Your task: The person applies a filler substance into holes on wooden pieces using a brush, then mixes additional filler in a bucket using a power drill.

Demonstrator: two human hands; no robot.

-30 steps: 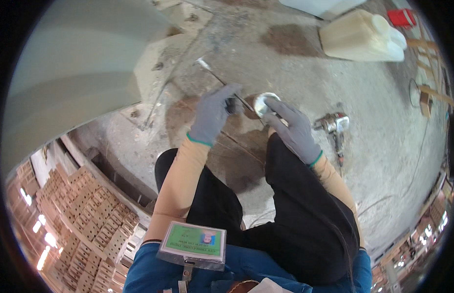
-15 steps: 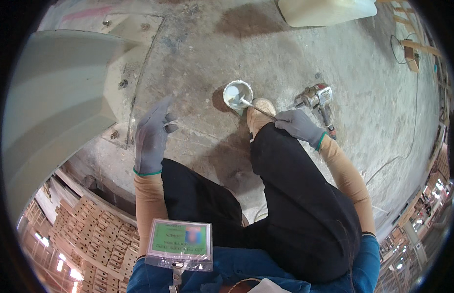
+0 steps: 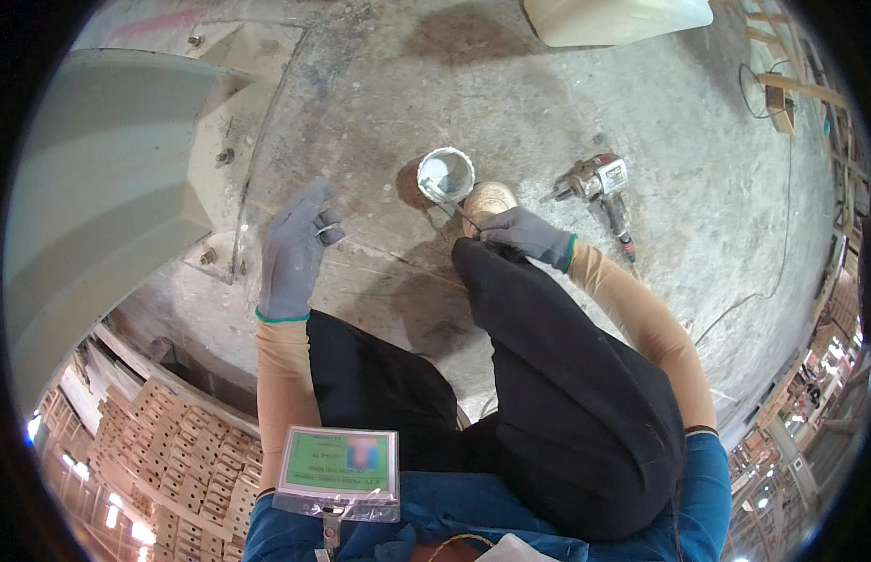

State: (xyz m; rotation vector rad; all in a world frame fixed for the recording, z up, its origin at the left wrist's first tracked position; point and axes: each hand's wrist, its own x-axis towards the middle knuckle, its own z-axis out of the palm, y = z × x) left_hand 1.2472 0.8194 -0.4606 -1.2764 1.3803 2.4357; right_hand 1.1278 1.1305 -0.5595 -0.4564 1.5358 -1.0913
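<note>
My right hand (image 3: 524, 236), in a grey glove, closes on a thin stick (image 3: 467, 217). The stick leans into a small round can (image 3: 422, 178) with white smears on its rim and white stuff inside. The can stands on the floor just beyond the toe of my shoe (image 3: 489, 199). To the left, my gloved left hand (image 3: 295, 245) is raised near a pale metal base plate, some fingers stretched and others curled. A thin pale ring-like piece (image 3: 330, 228) shows at its curled fingers; its kind is unclear.
A power tool (image 3: 599, 183), perhaps an impact wrench, lies right of the can. Large curved metal (image 3: 107, 150) rises at left, by a plate with several bolts (image 3: 225, 155). A whitish plastic container (image 3: 623, 21) stands far off. Stacked drilled blocks (image 3: 163, 450) sit lower left.
My right hand has moved left toward the can, and the stick has tilted steeper into it. The left hand's curled fingers have turned slightly, and the pale ring-like piece now shows there.
</note>
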